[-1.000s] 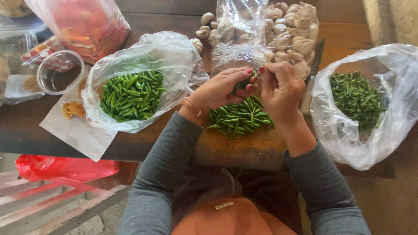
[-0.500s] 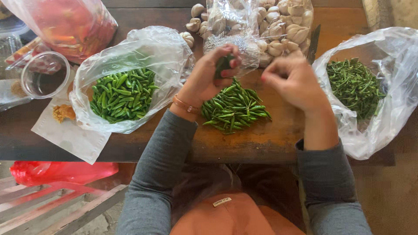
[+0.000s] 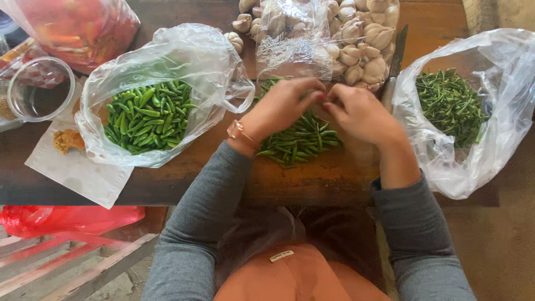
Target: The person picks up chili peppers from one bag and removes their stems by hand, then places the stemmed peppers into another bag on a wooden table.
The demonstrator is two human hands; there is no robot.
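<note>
Both hands, left [image 3: 284, 106] & right [image 3: 359, 114], fingertips pinched together over green chili pile [image 3: 298, 142], w/ wrists bent inward.

Both hands meet over a pile of green chillies [image 3: 301, 140] on the wooden desk [image 3: 312, 181]. The left hand [image 3: 284, 106] and the right hand [image 3: 359, 114] touch at the fingertips, pinching something small and hidden between them. At nine o'clock of the pile an open clear bag of chillies [image 3: 147, 114] lies. At three o'clock another clear bag holds green stems [image 3: 450, 106]. At twelve o'clock sits a bag of garlic [image 3: 348, 39].
</note>
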